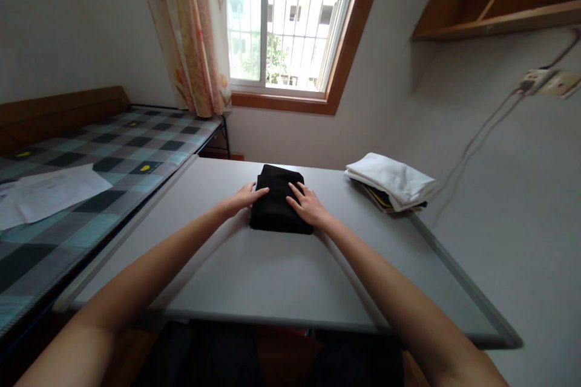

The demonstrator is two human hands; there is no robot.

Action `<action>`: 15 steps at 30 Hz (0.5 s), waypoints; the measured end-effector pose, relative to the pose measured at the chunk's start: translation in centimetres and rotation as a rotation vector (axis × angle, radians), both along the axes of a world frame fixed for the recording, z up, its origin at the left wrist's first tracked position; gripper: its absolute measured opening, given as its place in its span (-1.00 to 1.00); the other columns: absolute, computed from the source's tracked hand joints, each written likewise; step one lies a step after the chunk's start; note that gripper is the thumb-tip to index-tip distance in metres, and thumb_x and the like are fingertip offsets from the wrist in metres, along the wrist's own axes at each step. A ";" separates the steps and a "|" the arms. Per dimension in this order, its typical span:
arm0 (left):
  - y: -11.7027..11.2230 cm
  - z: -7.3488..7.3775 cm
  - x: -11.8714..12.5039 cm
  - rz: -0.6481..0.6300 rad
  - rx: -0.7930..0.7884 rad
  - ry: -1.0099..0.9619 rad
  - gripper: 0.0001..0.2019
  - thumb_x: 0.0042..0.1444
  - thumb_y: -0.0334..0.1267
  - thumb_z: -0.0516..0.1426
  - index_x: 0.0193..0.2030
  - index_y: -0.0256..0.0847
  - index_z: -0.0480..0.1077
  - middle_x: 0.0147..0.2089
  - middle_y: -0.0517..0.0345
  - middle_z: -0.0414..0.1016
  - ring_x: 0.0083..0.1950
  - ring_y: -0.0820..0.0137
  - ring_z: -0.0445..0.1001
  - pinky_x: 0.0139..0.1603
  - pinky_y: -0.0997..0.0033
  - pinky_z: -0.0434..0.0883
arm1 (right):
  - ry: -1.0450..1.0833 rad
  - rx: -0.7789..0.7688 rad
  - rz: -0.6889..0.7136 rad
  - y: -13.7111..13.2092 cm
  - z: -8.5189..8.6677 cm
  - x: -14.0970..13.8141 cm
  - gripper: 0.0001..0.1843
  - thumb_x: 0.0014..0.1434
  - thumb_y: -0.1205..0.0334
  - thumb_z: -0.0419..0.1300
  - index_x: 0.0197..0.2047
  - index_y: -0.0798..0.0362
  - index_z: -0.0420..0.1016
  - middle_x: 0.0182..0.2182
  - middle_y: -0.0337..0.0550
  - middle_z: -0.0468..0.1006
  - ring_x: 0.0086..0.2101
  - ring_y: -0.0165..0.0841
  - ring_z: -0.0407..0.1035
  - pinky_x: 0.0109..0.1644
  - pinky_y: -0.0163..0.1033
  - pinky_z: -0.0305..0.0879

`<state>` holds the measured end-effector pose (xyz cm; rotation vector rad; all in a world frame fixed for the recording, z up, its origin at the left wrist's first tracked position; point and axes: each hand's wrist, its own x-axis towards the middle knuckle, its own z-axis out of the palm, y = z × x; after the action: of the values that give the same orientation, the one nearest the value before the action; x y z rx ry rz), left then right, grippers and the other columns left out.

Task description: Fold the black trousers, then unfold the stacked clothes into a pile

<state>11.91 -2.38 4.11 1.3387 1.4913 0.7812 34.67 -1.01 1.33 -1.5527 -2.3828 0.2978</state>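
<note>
A folded piece of black cloth (pixel 279 208), perhaps a garment, lies as a thick, roughly square bundle on the white table (pixel 272 275). My left hand (pixel 245 198) is at its left edge, thumb stretched over the top and fingers along the side. Those fingers are partly hidden, but they look spread rather than wrapped round the cloth. On the right part of the bundle, my right hand (pixel 309 207) rests flat with its fingers apart.
A stack of folded clothes (pixel 390 181), white on top, sits at the table's far right corner. Left of the table is a bed with a checked mattress (pixel 136 139) and loose papers (pixel 59 193). Behind are a curtain (pixel 190 30) and a barred window (pixel 295 24); cables (pixel 476 133) hang at right.
</note>
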 end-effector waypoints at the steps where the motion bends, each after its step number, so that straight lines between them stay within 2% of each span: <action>1: 0.2 0.2 0.3 -0.006 -0.020 -0.025 -0.41 0.16 -0.06 0.17 0.27 -0.20 0.15 0.04 -0.09 0.50 -0.10 0.25 0.54 -0.42 0.48 0.44 | -0.012 0.001 -0.004 -0.1 0.3 0.0 -0.29 0.33 -0.17 -0.16 0.42 0.00 0.01 0.37 0.07 0.03 0.33 -0.13 -0.07 0.34 -0.02 -0.08; 4: 0.8 1.1 1.2 -0.026 0.011 -0.073 -0.28 0.07 -0.20 0.24 0.32 -0.15 0.00 0.03 -0.06 0.49 -0.10 0.27 0.54 -0.29 0.39 0.49 | -0.041 0.007 -0.009 -0.4 2.0 0.2 -0.29 0.31 -0.18 -0.09 0.39 0.01 0.09 0.30 0.09 0.18 0.24 -0.09 0.13 0.26 -0.03 0.07; 5: 0.9 1.6 1.4 -0.059 0.074 -0.054 -0.26 0.04 -0.25 0.25 0.31 -0.16 0.00 0.02 -0.05 0.49 -0.12 0.27 0.54 -0.25 0.35 0.50 | -0.047 0.048 -0.018 -0.5 3.1 0.4 -0.28 0.28 -0.16 -0.03 0.38 0.02 0.10 0.28 0.10 0.21 0.20 -0.08 0.18 0.23 -0.03 0.11; 7: 0.9 3.2 1.9 -0.168 0.280 0.061 -0.30 0.00 -0.34 0.24 0.28 -0.18 0.07 0.02 -0.02 0.48 -0.10 0.27 0.53 -0.15 0.30 0.49 | -0.060 0.220 -0.041 -0.6 6.0 0.9 -0.21 0.21 -0.09 0.14 0.39 0.05 0.06 0.30 0.12 0.18 0.22 -0.04 0.14 0.22 0.01 0.11; 9: 0.7 5.6 2.2 -0.295 0.530 0.257 -0.33 -0.03 -0.39 0.23 0.25 -0.17 0.13 0.05 0.01 0.45 -0.03 0.25 0.50 -0.04 0.28 0.45 | -0.093 0.451 -0.024 -0.9 9.6 1.4 -0.11 0.13 0.01 0.25 0.42 0.06 -0.02 0.37 0.10 0.00 0.31 0.03 -0.08 0.29 0.09 -0.06; 11: 0.3 8.7 2.5 -0.386 0.739 0.473 -0.31 -0.04 -0.40 0.22 0.26 -0.11 0.12 0.07 0.07 0.44 0.04 0.22 0.48 0.04 0.26 0.40 | -0.151 0.523 0.076 -1.2 12.9 1.8 -0.08 0.08 0.05 0.30 0.41 -0.01 0.00 0.38 0.03 0.00 0.33 0.05 -0.16 0.31 0.15 -0.16; 13: -0.2 11.7 2.8 -0.451 0.860 0.651 -0.33 0.00 -0.40 0.18 0.26 -0.06 0.08 0.08 0.11 0.44 0.05 0.21 0.48 0.03 0.26 0.37 | -0.203 0.455 0.195 -1.3 15.4 2.2 -0.08 0.02 0.04 0.34 0.38 -0.05 0.07 0.30 0.02 0.19 0.28 0.04 -0.01 0.29 0.15 -0.10; 15: -0.5 14.0 3.1 -0.550 0.945 0.776 -0.38 0.04 -0.41 0.14 0.24 -0.03 0.08 0.07 0.13 0.46 0.06 0.21 0.48 0.04 0.26 0.34 | -0.201 0.329 0.242 -1.3 16.5 2.5 -0.12 -0.01 0.00 0.35 0.34 -0.07 0.16 0.16 -0.02 0.40 0.15 0.00 0.24 0.19 0.08 0.11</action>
<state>15.05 -2.90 18.12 2.8601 1.1646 0.6289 37.18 -2.32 17.86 -1.1975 -2.6121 -0.2049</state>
